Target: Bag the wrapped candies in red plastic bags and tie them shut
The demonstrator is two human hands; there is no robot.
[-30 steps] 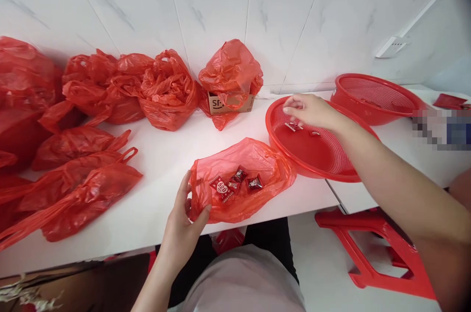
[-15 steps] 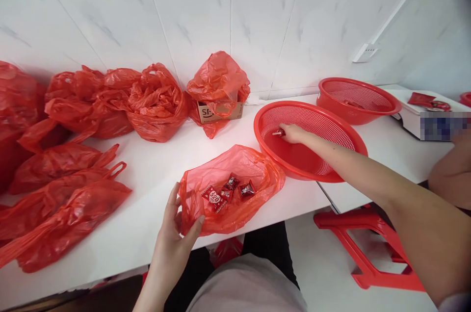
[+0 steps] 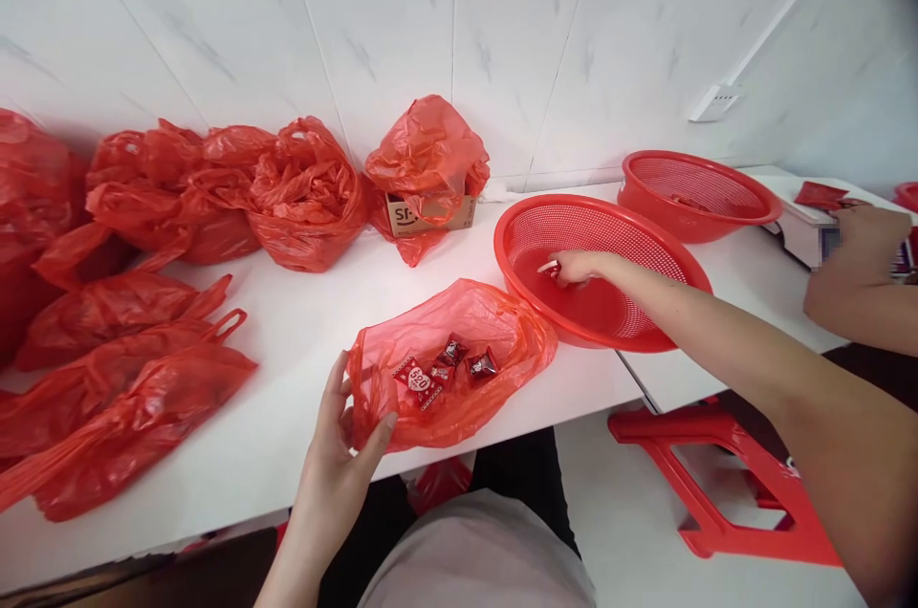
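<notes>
An open red plastic bag point(image 3: 502, 398) lies on the white table, with several small wrapped packets inside, one a red packet point(image 3: 417, 382) marked 520. My left hand point(image 3: 351, 445) grips the bag's left edge between thumb and fingers. Inside the large red basket point(image 3: 531, 218), my right hand point(image 3: 574, 269) is closed on a small red packet point(image 3: 551, 269) near the basket's left side. Part of that packet is hidden by my fingers.
Red plastic bags point(image 3: 308, 197) fill the table's left side. A bag-covered cardboard box point(image 3: 430, 214) stands by the wall. Behind right is a second red basket point(image 3: 695, 159); another person's hand point(image 3: 871, 230) is beyond it. A red stool point(image 3: 703, 484) stands below the table.
My right hand has shifted slightly right inside the basket, with the packet still at its fingertips. The other person's hand has come in over the white device at the right.
</notes>
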